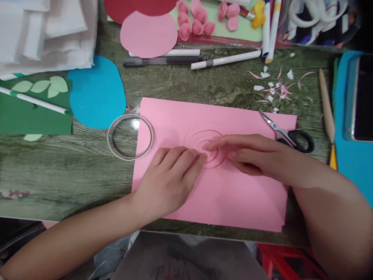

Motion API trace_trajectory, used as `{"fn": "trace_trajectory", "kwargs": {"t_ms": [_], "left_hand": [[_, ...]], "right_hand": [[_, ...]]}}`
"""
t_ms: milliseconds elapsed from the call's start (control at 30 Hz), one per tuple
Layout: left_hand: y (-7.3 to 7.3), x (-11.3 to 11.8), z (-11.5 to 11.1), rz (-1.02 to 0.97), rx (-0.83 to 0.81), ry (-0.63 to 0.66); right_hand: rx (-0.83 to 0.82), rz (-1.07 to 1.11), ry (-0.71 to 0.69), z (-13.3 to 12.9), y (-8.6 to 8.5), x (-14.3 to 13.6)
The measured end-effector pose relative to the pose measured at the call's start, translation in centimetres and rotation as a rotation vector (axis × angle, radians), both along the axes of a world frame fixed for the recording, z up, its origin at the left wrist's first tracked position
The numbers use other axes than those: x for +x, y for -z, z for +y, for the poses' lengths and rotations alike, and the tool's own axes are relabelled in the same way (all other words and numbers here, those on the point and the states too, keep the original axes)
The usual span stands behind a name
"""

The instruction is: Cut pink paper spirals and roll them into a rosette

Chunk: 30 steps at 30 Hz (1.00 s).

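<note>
Along the bottom edge of the frame, grey clothing [189, 258] carries red lettering, too blurred to read; a red plastic stool [279, 258] shows at lower right.

Centrally, the pink paper spiral [219, 160] lies on pink sheets [233, 202]. The left hand [167, 184] bends its fingers close together, thumb tip at the coils; whether it pinches them I cannot tell. The right hand [256, 155] is partly spread, index fingertip at the spiral's middle.

A tape roll [110, 142] overlaps the sheets' left edge; black-handled scissors [287, 136] crowd the right forearm, blades over the upper-right corner.

Beyond, at upper right, lie paper scraps [272, 91]. Pens [227, 59], a pink paper oval [148, 33] and pink paper rosettes [199, 15] fill the top. No brand is legible.
</note>
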<state>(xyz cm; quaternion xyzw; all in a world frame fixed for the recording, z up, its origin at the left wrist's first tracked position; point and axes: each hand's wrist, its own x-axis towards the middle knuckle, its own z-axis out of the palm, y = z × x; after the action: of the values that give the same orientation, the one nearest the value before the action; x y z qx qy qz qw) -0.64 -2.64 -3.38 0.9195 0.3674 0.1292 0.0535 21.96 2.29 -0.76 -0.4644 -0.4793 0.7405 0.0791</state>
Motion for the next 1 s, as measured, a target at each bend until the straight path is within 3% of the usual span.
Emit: {"fn": "trace_trajectory", "kwargs": {"t_ms": [400,1000], "left_hand": [[-0.08,0.08,0.03,-0.011,0.028,0.004],[0.04,0.01,0.05,0.007,0.032,0.003]], "right_hand": [[0.243,-0.224,-0.057,-0.59,-0.26,-0.12],[0.407,-0.245,-0.113,-0.65,0.39,0.37]]}}
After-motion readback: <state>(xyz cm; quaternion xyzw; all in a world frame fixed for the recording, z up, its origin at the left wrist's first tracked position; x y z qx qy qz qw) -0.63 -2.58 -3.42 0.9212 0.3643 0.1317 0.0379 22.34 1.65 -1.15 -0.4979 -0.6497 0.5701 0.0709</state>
